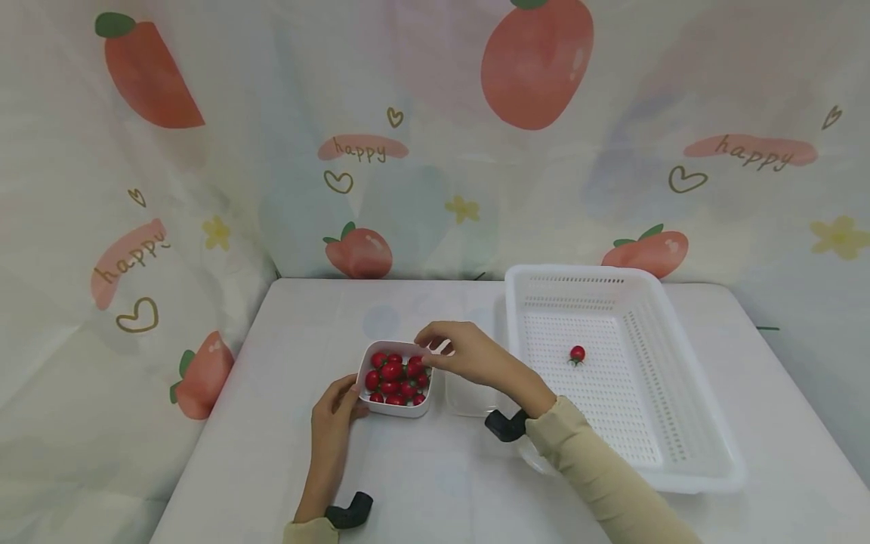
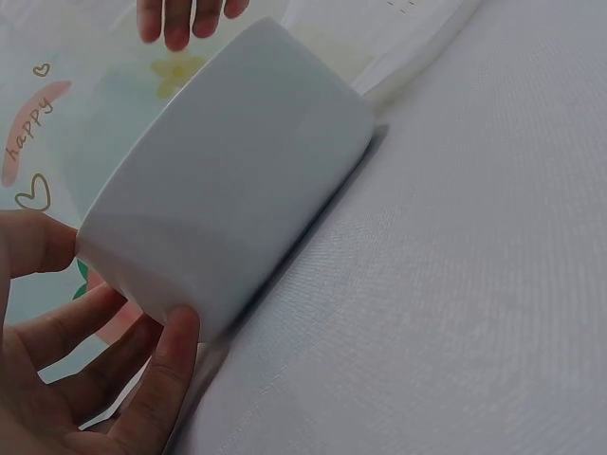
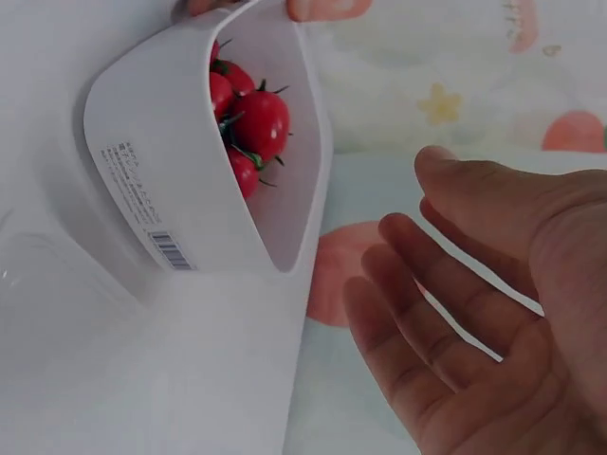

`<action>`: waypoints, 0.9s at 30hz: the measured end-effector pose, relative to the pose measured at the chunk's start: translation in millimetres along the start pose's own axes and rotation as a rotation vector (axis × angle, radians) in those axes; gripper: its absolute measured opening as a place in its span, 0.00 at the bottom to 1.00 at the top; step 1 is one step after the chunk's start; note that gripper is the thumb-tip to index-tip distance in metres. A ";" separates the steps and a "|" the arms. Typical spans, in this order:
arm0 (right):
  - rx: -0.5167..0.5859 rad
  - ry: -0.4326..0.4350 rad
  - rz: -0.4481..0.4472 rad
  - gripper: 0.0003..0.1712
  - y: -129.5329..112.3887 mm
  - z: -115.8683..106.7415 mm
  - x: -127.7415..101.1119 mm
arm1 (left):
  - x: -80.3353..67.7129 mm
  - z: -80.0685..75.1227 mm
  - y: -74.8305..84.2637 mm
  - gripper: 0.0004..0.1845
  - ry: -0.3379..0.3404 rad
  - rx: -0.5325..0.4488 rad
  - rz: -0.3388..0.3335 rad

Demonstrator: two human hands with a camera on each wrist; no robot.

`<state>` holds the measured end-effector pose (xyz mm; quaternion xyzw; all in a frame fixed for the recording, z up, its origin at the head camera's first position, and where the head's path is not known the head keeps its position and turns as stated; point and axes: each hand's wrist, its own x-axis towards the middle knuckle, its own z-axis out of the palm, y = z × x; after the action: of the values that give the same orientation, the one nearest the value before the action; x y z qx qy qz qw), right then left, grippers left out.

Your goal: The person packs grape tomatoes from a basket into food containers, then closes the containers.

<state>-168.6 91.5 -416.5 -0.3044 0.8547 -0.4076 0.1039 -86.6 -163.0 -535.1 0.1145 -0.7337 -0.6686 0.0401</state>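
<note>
A small white box [image 1: 394,412] full of cherry tomatoes [image 1: 397,376] stands on the white table. My left hand [image 1: 350,400] holds the box at its near left corner, thumb by the rim. In the left wrist view the thumb and fingers of my left hand [image 2: 104,303] clasp the corner of the box [image 2: 237,161]. My right hand [image 1: 435,351] hovers over the box's right rim with loosely bent fingers and nothing in it. The right wrist view shows the right hand [image 3: 403,204] empty beside the box [image 3: 152,161] and its tomatoes [image 3: 251,118].
A large white perforated basket [image 1: 652,340] stands to the right with one cherry tomato [image 1: 577,353] in it. A clear plastic lid or tub [image 1: 469,399] lies between box and basket, under my right forearm. A printed fruit curtain hangs behind and to the left.
</note>
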 end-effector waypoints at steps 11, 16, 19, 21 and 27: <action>0.113 0.036 0.061 0.15 16.1 -35.7 -31.4 | 1.5 1.4 -1.4 0.19 0.015 0.000 0.009; 0.151 0.059 0.083 0.16 28.3 -53.2 -46.8 | 1.1 0.9 -0.7 0.19 0.006 0.002 0.005; 0.153 0.078 0.078 0.18 36.3 -63.2 -56.1 | 1.0 0.6 -1.1 0.19 0.003 0.005 0.011; 0.150 0.093 0.087 0.19 41.2 -70.0 -62.8 | 1.4 0.5 -1.6 0.20 0.003 0.004 0.011; 0.119 0.128 0.117 0.19 54.2 -88.2 -83.0 | 2.7 0.6 -2.6 0.19 0.008 0.003 0.002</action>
<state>-164.0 223.7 -406.6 -0.2207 0.8501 -0.4696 0.0904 -89.1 -163.3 -538.0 0.1165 -0.7347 -0.6669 0.0438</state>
